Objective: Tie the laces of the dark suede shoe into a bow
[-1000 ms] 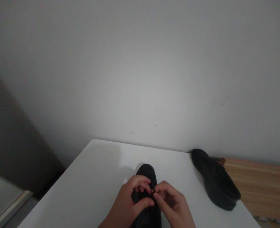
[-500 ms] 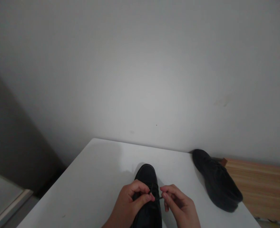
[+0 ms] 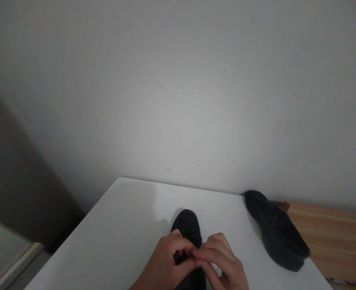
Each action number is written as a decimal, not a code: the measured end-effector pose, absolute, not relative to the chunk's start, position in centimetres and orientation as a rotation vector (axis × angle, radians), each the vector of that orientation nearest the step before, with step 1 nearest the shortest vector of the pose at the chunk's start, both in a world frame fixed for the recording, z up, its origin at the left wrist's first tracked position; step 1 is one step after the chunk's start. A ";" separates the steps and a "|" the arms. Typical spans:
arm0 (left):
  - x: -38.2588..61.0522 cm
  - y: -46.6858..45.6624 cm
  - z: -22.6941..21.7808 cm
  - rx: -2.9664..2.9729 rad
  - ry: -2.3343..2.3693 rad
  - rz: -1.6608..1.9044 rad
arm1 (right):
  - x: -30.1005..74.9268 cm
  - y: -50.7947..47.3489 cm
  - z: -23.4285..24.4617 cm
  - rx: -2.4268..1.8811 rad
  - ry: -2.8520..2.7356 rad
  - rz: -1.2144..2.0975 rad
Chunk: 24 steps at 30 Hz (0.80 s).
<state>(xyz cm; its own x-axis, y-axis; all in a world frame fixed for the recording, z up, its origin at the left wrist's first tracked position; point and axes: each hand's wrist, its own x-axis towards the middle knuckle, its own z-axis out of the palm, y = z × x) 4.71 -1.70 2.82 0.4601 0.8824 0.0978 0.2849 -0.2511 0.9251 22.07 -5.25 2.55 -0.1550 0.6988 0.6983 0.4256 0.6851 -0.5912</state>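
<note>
A black shoe [image 3: 186,222] lies on the white table, its toe pointing away from me. Over its lacing, my left hand [image 3: 172,259] is closed in a pinch, thumb against fingertips. My right hand [image 3: 220,262] is pinched too, and its fingertips meet those of the left hand above the shoe. The shoelace between them is hidden by the fingers. Much of the shoe's middle is covered by both hands.
A second black shoe [image 3: 276,229] rests at the table's right edge, angled. The white table [image 3: 129,225] stands against a grey wall [image 3: 178,100]. To the right is a wood-grain surface [image 3: 332,241]; at lower left, a pale-edged panel [image 3: 17,266].
My right hand has moved left, so its fingertips now touch those of my left hand. The dark lace that showed between the hands is out of sight. The shoes stay in place.
</note>
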 end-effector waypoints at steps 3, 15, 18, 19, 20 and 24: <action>4.7 -1.9 2.6 1.744 1.002 0.872 | 22.2 -5.4 1.5 -0.995 -1.742 0.397; 4.7 -2.0 2.6 1.543 1.006 0.905 | 23.3 -6.6 0.6 -1.023 -1.879 0.321; 4.7 -2.0 2.2 1.563 1.014 0.894 | 23.2 -6.4 0.6 -1.019 -1.963 0.202; 4.7 -1.9 2.0 1.578 1.019 0.891 | 23.2 -6.4 0.7 -1.019 -1.988 0.180; 4.7 -1.9 1.8 1.596 1.025 0.889 | 23.3 -6.3 0.8 -1.010 -2.006 0.166; 4.6 -1.9 1.2 1.682 0.996 0.915 | 23.3 -6.2 1.2 -0.957 -1.952 0.255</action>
